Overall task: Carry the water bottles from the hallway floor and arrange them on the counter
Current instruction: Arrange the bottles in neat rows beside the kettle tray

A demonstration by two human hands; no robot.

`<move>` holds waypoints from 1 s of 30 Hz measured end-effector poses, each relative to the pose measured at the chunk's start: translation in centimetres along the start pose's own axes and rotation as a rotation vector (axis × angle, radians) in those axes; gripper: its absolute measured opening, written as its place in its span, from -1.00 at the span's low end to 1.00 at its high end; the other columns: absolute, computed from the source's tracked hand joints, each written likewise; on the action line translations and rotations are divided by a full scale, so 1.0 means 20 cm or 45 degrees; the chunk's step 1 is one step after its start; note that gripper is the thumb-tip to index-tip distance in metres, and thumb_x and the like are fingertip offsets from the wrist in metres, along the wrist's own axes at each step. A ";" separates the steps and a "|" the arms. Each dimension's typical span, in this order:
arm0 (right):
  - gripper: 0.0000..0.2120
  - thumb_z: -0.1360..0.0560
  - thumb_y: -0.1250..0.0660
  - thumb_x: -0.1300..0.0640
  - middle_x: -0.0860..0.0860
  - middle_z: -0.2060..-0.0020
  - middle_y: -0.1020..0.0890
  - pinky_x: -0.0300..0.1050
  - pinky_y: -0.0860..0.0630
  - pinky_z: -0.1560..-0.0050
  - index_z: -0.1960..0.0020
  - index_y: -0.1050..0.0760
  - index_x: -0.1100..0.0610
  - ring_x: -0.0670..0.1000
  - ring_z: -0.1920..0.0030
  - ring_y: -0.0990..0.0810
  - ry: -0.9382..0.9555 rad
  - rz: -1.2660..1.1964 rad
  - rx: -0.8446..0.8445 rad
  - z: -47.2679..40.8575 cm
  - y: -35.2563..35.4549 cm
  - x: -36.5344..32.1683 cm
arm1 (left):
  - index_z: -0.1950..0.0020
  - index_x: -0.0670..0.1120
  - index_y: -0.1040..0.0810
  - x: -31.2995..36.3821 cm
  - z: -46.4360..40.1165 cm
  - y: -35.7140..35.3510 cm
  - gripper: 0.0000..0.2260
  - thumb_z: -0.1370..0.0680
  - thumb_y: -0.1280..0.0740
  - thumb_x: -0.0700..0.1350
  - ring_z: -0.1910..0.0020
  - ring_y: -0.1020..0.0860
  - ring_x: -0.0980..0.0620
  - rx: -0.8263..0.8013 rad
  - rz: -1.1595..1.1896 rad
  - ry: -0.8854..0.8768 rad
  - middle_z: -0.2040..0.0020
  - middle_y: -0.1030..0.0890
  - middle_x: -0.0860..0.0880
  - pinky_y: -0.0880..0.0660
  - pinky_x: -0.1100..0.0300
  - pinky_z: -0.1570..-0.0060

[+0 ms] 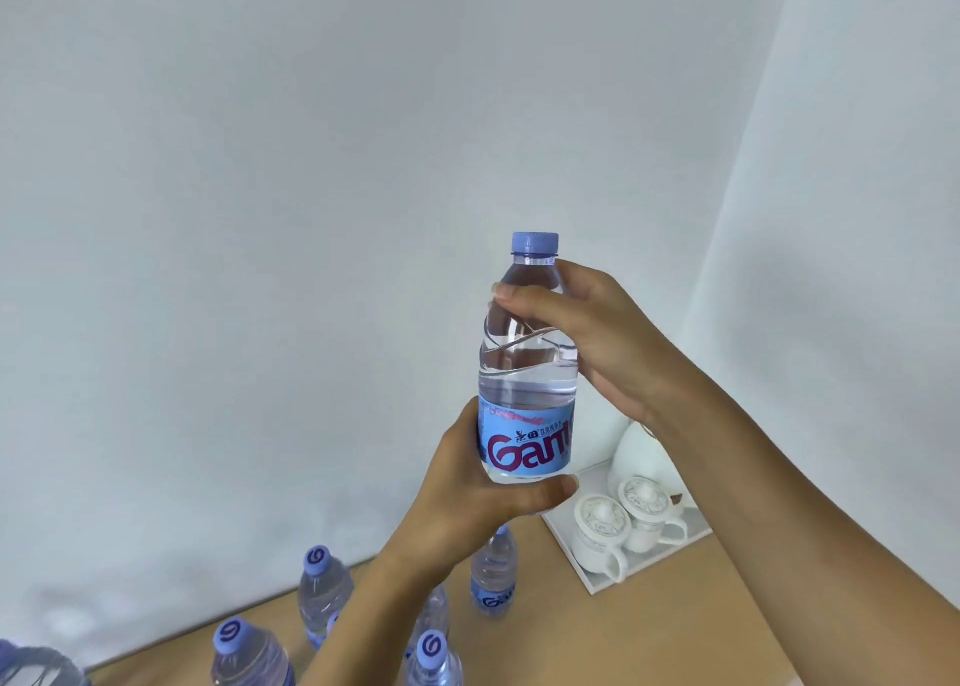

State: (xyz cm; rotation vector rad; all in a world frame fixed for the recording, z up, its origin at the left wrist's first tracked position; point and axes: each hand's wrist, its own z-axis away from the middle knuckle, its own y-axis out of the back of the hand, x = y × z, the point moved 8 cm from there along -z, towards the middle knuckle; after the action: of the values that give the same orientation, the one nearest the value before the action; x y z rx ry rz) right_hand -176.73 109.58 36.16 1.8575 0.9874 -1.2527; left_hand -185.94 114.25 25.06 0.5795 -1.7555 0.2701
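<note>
I hold a clear water bottle (527, 368) with a blue cap and a blue label upright in the air, in front of a white wall. My left hand (483, 498) grips its lower part around the label. My right hand (597, 332) grips its upper part just under the neck. Below it, several more bottles of the same kind (322, 589) stand upright on the wooden counter (649, 633), some partly hidden behind my left forearm.
A white tray (566, 540) at the counter's back right carries two lidded white cups (602, 534) and a white teapot (636, 451). White walls close the counter at the back and at the right corner.
</note>
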 end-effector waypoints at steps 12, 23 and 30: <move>-0.85 -0.39 -0.40 0.02 0.04 0.10 -0.66 -0.11 -0.58 0.02 0.07 -0.58 0.04 -0.03 0.11 -0.64 -0.111 0.014 0.146 0.18 0.35 0.29 | -0.24 0.00 -0.39 -0.23 -0.05 -0.40 -0.40 -0.31 -0.61 -0.15 -0.02 -0.63 0.12 -0.081 0.069 0.115 -0.06 -0.64 0.08 -0.60 0.21 0.03; -0.71 -0.37 -0.41 0.18 0.06 0.12 -0.62 -0.06 -0.53 0.03 -0.07 -0.49 0.18 0.04 0.10 -0.63 -0.292 -0.189 0.169 0.26 0.47 0.55 | -0.26 -0.10 -0.34 -0.43 -0.07 -0.51 -0.37 -0.32 -0.59 -0.26 -0.03 -0.61 0.13 -0.073 0.039 0.197 -0.11 -0.60 -0.02 -0.58 0.17 -0.04; -0.58 -0.37 -0.45 0.18 0.16 0.09 -0.57 0.02 -0.52 -0.03 -0.12 -0.45 0.40 0.09 0.08 -0.62 -0.216 -0.184 0.321 0.33 0.64 0.70 | -0.15 0.04 -0.34 -0.59 -0.12 -0.64 -0.40 -0.30 -0.61 -0.25 0.07 -0.58 0.29 -0.100 -0.050 0.241 -0.07 -0.57 0.01 -0.52 0.39 0.10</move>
State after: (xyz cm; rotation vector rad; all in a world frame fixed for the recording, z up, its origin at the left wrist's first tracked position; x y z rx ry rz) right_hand -165.05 100.81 22.51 1.8531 0.9192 -1.6579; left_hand -175.35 107.36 12.88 0.5143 -1.5634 0.2198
